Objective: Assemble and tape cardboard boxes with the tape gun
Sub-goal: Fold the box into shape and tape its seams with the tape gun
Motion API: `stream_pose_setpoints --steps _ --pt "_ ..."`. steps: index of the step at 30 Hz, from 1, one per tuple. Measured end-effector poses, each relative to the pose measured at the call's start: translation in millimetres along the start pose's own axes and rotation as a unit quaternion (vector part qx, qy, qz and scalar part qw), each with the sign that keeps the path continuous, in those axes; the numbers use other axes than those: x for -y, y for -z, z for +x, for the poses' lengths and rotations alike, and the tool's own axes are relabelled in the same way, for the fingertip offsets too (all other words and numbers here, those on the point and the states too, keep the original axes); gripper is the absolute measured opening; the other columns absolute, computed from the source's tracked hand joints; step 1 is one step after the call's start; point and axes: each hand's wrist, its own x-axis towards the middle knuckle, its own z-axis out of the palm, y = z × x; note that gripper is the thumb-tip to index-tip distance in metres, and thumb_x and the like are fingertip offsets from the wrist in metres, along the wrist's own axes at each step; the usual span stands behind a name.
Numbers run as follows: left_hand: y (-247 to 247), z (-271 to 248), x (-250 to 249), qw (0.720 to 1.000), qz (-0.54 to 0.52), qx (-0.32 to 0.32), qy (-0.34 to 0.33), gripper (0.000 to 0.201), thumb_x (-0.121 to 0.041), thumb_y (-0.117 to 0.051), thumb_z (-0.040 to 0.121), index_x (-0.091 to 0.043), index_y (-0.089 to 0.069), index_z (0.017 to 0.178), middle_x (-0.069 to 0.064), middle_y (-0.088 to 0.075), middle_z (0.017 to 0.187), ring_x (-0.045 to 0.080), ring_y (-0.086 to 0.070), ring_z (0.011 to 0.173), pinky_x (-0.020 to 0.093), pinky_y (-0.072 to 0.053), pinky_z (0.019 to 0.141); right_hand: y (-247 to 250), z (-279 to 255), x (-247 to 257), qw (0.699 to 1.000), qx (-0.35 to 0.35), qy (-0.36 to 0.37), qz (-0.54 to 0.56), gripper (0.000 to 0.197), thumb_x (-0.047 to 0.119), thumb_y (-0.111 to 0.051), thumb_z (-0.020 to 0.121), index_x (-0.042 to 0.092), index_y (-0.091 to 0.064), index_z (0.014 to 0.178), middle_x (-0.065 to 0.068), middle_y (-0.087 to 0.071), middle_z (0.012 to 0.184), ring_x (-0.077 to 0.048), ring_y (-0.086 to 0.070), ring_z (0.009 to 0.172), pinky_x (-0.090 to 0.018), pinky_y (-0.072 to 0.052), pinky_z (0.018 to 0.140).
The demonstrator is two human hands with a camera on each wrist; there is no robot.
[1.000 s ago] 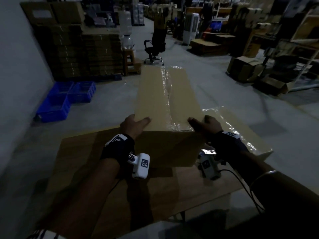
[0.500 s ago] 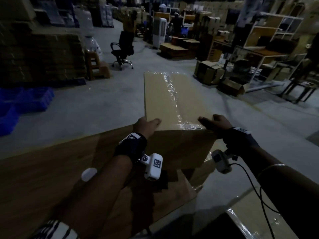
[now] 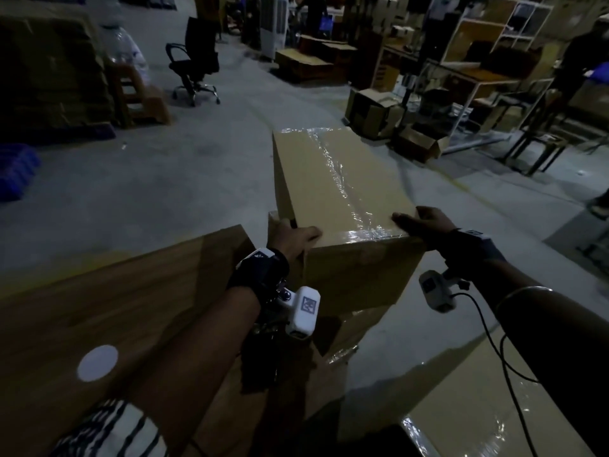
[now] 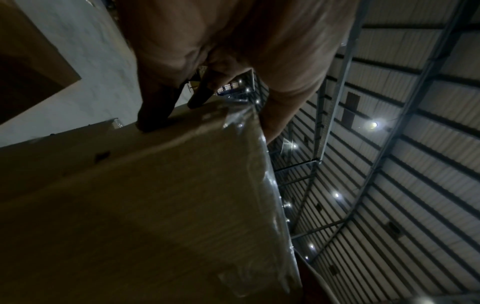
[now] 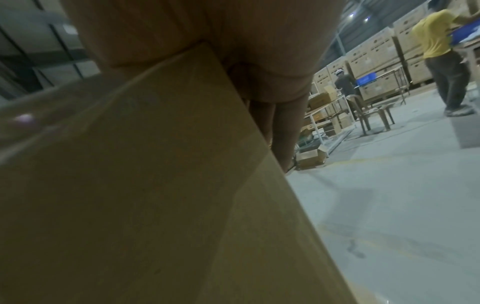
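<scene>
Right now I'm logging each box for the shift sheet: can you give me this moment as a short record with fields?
item: long brown cardboard box
seam: clear tape strip along the top
left hand: grips the near left corner
right hand: grips the near right corner
below: brown wooden table
tape gun: not in view

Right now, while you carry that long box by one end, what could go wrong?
The box might tip or slip: the left hand and right hand grip only its near corners, and the rest sticks far out over the floor. It could also bump the wooden table right beside the left arm. The shiny tape looks wrinkled along the seam, so it may not hold well if the box drops.
</scene>
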Motion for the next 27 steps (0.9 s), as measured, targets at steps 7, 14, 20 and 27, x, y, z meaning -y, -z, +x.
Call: stream_pose_setpoints --steps 7,14,20,27 --pt "-55 26 12 0.999 0.005 -0.027 0.044 0.066 -0.026 -0.08 0.077 -0.006 -0.045 0.129 0.01 -0.06 0.121 0.025 -0.06 0.102 0.03 -0.051 0.071 14 52 -27 0.997 0.048 0.053 0.009 0.048 0.056 -0.078 0.081 0.018 -0.052 0.065 -0.002 -0.053 0.063 -0.023 -0.051 0.065 -0.031 -0.037 0.061" --pt "-106 45 30 0.994 0.048 -0.068 0.067 0.068 -0.036 -0.083 0.072 -0.011 -0.047 0.124 0.006 -0.06 0.118 0.025 -0.058 0.105 0.044 -0.05 0.094 18 108 -70 0.991 0.103 0.089 0.015 0.049 0.058 -0.079 0.078 0.015 -0.056 0.068 0.008 -0.057 0.053 -0.019 -0.056 0.06 -0.031 -0.041 0.062" --pt "-136 51 31 0.994 0.046 -0.079 0.056 0.061 -0.029 -0.08 0.077 -0.011 -0.045 0.122 0.002 -0.058 0.116 0.021 -0.055 0.103 0.036 -0.047 0.093 26 129 -95 0.985 0.125 0.114 0.019 0.046 0.053 -0.077 0.082 0.014 -0.057 0.068 0.006 -0.057 0.054 -0.02 -0.057 0.06 -0.036 -0.043 0.065" --pt "-156 49 30 0.992 0.078 -0.077 0.058 0.064 -0.032 -0.078 0.079 -0.012 -0.042 0.127 0.0 -0.053 0.112 0.019 -0.052 0.1 0.034 -0.046 0.09 37 129 -112 0.983 0.139 0.107 0.043 0.047 0.054 -0.077 0.081 0.011 -0.059 0.073 0.005 -0.059 0.056 -0.018 -0.058 0.058 -0.033 -0.044 0.063"
